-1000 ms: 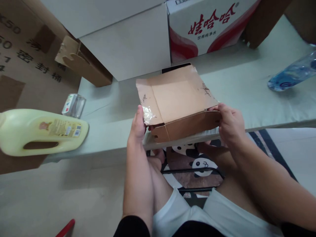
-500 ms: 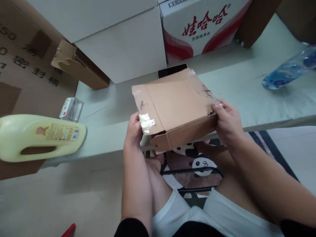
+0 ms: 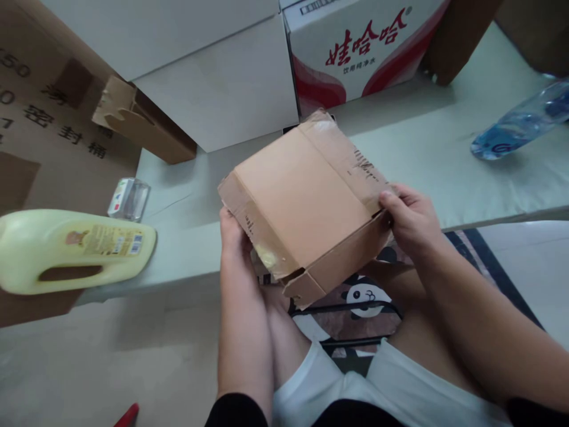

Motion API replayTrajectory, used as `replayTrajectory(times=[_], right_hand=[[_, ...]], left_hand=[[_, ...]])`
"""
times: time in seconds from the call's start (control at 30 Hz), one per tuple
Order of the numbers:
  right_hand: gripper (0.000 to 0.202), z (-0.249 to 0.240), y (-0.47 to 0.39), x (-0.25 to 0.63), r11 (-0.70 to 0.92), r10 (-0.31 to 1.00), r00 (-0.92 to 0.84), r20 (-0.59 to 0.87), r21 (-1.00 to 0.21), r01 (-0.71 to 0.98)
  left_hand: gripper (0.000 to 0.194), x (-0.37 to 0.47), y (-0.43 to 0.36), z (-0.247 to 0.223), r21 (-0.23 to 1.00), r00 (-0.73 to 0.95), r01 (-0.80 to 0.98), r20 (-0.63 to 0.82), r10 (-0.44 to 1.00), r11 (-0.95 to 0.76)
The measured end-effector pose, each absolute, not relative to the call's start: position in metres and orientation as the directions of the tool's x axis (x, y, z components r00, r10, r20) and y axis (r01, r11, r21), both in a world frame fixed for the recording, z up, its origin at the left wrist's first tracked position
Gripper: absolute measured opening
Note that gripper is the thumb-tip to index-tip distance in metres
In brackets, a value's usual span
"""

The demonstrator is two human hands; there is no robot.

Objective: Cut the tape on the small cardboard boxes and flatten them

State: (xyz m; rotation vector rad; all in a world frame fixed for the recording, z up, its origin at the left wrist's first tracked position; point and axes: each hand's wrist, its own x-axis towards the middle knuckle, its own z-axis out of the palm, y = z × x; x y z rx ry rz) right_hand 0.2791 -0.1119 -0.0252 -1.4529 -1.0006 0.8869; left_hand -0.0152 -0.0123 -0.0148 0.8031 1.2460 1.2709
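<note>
A brown cardboard box with torn, taped side flaps is held in front of me, over the near edge of the table. My left hand grips its left side, the fingers partly hidden beneath the box. On the right side, my right hand pinches the corner, thumb on top and fingers underneath. The box sits turned at an angle, and a loose end flap hangs at its near corner. Behind it, a dark flat object is mostly covered by the box.
On the table are a yellow jug, a small clear container, a narrow carton and a water bottle. White boxes and a red-and-white carton stand at the back.
Both hands have turned the box clockwise as I see it: its far right corner rose and its near left corner swung down toward me. The grip on both sides stays.
</note>
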Motion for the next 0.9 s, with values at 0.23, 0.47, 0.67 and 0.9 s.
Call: replayTrajectory(times=[0.23,0.47,0.67,0.9], right_hand=[[0.033,-0.028,-0.105,0.291,0.079,0.98,0.149,0.129,-0.949,0.305],[0.048,-0.027,-0.109,0.29,-0.126,0.986,0.103,-0.13,-0.991,-0.05],[0.06,-0.035,-0.104,0.282,0.077,0.961,0.262,0.09,-0.995,0.06],[0.058,-0.039,-0.094,0.3,0.035,0.946,0.325,-0.007,-0.992,-0.122]], left_hand=[[0.021,-0.001,-0.029,0.002,0.801,0.136,-0.374,-0.452,0.882,0.468],[0.029,0.0,-0.029,-0.008,0.856,0.197,-0.211,-0.436,0.878,0.473],[0.046,0.002,-0.031,-0.007,0.876,0.29,-0.278,-0.315,0.904,0.395],[0.043,-0.003,-0.029,-0.005,0.941,0.072,-0.315,-0.108,0.991,0.126]])
